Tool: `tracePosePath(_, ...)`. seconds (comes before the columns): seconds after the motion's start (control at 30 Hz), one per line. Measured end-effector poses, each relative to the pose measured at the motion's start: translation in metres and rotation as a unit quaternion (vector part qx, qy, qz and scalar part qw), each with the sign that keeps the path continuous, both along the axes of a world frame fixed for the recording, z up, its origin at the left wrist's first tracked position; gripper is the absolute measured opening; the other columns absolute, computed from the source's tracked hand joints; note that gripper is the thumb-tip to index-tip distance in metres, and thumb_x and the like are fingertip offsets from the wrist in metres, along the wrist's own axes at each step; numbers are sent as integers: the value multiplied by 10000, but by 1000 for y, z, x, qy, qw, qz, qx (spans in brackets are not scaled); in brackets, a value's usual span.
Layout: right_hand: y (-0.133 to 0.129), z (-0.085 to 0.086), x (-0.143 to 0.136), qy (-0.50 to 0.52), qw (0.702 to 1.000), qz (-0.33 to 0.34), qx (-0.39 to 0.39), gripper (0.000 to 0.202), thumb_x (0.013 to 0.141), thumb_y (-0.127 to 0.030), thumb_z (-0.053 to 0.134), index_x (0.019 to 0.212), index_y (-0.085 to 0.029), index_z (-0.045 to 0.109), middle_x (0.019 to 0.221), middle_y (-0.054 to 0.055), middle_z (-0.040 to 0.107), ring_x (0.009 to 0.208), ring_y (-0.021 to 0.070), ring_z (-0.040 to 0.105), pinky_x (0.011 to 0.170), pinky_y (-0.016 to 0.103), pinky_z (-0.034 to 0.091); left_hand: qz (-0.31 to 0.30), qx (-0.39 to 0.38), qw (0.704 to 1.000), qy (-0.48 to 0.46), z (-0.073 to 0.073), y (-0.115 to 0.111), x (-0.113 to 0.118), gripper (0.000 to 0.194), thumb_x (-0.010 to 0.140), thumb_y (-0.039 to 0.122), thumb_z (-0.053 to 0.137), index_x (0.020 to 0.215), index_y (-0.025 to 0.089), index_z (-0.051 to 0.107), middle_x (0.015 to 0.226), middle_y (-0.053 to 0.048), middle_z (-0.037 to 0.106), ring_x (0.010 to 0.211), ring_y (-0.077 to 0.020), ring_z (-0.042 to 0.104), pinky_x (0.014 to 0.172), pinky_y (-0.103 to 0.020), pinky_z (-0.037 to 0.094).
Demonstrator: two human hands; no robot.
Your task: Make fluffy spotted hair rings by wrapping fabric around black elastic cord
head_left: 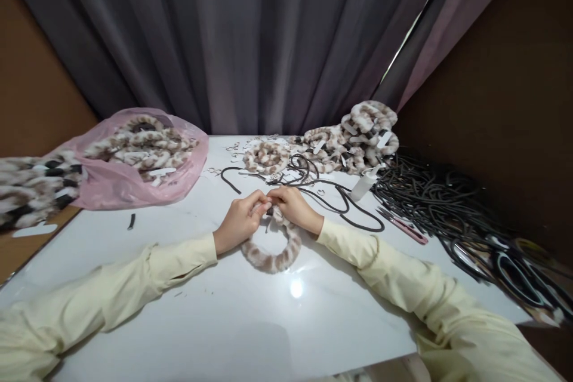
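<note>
A furry ring (272, 261) in white and brown lies on the white table in front of me, its far side between my hands. My left hand (242, 221) is closed, its fingertips pinching the ring's dark end piece (270, 211). Closed as well, my right hand (298, 209) meets the left at the fingertips and grips the same far part of the ring. The exact hold is partly hidden by my fingers. Just beyond my hands lie loose black cords (324, 200) and a furry ring (267, 158).
A pink bag (188, 188) full of furry rings stands at the left. At the right are piled rings (373, 122), a small white bottle (363, 185), a heap of black cords (439, 197), pink tweezers (409, 230) and scissors (514, 277). A short black piece (131, 221) lies left.
</note>
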State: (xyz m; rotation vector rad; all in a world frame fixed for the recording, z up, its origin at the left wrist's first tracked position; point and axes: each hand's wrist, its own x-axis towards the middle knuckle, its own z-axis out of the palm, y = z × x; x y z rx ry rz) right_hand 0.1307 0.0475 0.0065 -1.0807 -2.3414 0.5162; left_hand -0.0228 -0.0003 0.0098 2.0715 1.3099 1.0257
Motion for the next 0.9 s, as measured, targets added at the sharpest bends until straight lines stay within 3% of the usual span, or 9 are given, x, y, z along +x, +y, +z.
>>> tracePosePath(0.2,2,-1,1,23,999,2,-27,210,767,-47,469,655,-133,624,561,-25,554,566,92,475,561,180,308,14,-6,1000,-26,-1,2,1,150,823,308,449,854,180,520,557,56,516,472,-92,401,514,-197,326)
tracePosePath(0.33,3,-1,0,41,999,-18,-22,152,782,-85,479,737,-134,616,703,14,604,677,125,527,639,203,366,10,-48,996,-72,-4,9,1,199,814,327,471,700,173,524,554,39,518,501,-98,432,527,-204,332)
tracePosePath(0.47,-13,12,-2,107,987,-85,81,173,828,-150,442,951,-125,560,1037,115,557,997,198,463,849,297,354,18,-137,969,-203,-7,20,0,207,764,304,534,619,164,487,496,42,506,483,-95,434,530,-205,339)
tracePosePath(0.53,-29,22,-4,104,984,-82,123,179,832,-135,407,919,-149,563,1008,97,573,972,195,469,852,303,354,35,-177,944,-275,-8,25,0,207,723,294,578,597,158,484,473,45,499,468,-88,424,526,-202,336)
tracePosePath(0.63,-53,30,-8,-29,996,-47,64,197,806,-124,416,885,-176,588,862,57,628,834,189,519,711,274,380,51,-209,916,-338,-10,29,-3,212,694,311,600,612,151,486,495,46,503,484,-80,436,532,-194,344)
tracePosePath(0.73,-62,28,-9,-124,991,-43,27,284,809,-149,405,1051,-189,547,1029,67,620,840,197,555,636,270,377,59,-240,896,-369,-10,30,-5,212,686,314,595,631,145,480,516,44,495,490,-71,440,531,-188,352)
tracePosePath(0.83,-54,18,-9,-111,992,-52,3,347,811,-137,389,1139,-185,492,1179,90,558,885,202,564,661,278,389,61,-282,873,-393,-8,29,-6,207,660,281,602,614,145,453,512,42,468,462,-63,423,496,-184,342)
tracePosePath(0.9,-45,12,-10,-37,997,-37,-51,301,806,-124,404,1080,-163,524,1113,99,585,870,193,563,703,281,395,54,-306,861,-403,-6,26,-5,207,633,251,612,599,149,436,506,45,443,444,-59,408,474,-184,332)
